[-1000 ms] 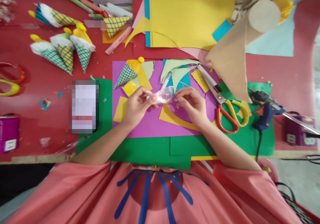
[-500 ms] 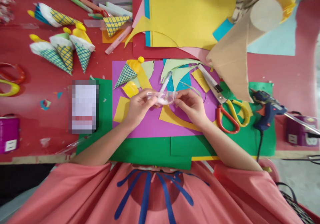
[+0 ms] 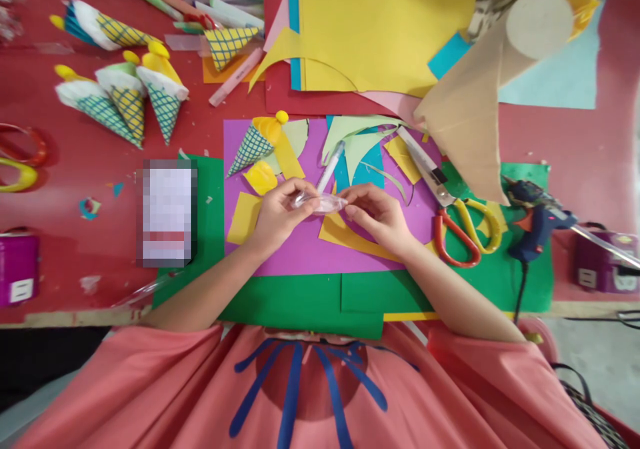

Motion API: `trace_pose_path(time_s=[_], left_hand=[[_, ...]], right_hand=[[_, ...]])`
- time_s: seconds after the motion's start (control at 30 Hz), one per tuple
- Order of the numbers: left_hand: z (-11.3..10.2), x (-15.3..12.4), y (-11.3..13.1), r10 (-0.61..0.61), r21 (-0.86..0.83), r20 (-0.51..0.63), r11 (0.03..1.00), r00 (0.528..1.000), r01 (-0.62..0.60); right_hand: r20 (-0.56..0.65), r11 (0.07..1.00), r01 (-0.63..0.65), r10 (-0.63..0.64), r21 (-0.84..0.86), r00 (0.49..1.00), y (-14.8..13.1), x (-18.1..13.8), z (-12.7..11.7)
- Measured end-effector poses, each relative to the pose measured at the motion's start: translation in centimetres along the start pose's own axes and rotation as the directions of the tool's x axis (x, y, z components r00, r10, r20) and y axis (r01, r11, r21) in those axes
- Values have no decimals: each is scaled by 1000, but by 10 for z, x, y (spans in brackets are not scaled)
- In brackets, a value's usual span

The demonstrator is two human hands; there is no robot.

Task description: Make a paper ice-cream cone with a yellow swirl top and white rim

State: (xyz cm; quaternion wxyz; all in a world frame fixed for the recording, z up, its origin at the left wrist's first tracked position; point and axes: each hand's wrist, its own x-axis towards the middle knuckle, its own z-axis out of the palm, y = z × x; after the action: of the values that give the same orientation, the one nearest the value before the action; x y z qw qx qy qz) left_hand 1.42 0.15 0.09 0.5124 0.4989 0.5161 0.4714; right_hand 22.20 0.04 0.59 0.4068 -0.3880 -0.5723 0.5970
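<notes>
My left hand [image 3: 277,214] and my right hand [image 3: 379,214] each pinch one end of a small clear plastic wrapper [image 3: 320,203] with something white inside, held just above a purple sheet [image 3: 300,252]. Both hands are closed on it. A white pen [image 3: 331,165] lies on the sheet just beyond the wrapper. A paper cone with a teal grid and a yellow top [image 3: 255,143] rests to the upper left of my left hand. Yellow paper offcuts [image 3: 350,237] lie under my right hand.
Scissors with red and yellow handles [image 3: 463,232] and a utility knife [image 3: 424,167] lie right of my right hand. A blue glue gun [image 3: 533,219] sits further right. Several finished cones [image 3: 125,95] lie at far left. A blurred-out rectangle [image 3: 167,212] lies left. Coloured sheets [image 3: 375,29] are stacked behind.
The wrapper has been drawn flatter and narrower between my hands. Both hands have dropped slightly toward the purple sheet.
</notes>
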Motion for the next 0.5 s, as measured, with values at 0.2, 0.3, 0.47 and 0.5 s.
trace_pose_path(time_s=[0.2, 0.3, 0.47, 0.5], left_hand=[[-1, -2, 4, 58, 24, 30, 998, 998, -58], [-1, -3, 5, 50, 68, -1, 996, 999, -49], [0, -1, 4, 30, 9, 67, 999, 997, -31], [1, -1, 4, 16, -7, 79, 1000, 997, -15]], right_hand=[[40, 983, 132, -127, -125, 991, -1, 1, -2], [131, 951, 274, -256, -143, 958, -2, 1, -6], [157, 923, 359, -337, -139, 928, 1, 1, -11], [144, 929, 342, -322, -145, 936, 2, 1, -11]])
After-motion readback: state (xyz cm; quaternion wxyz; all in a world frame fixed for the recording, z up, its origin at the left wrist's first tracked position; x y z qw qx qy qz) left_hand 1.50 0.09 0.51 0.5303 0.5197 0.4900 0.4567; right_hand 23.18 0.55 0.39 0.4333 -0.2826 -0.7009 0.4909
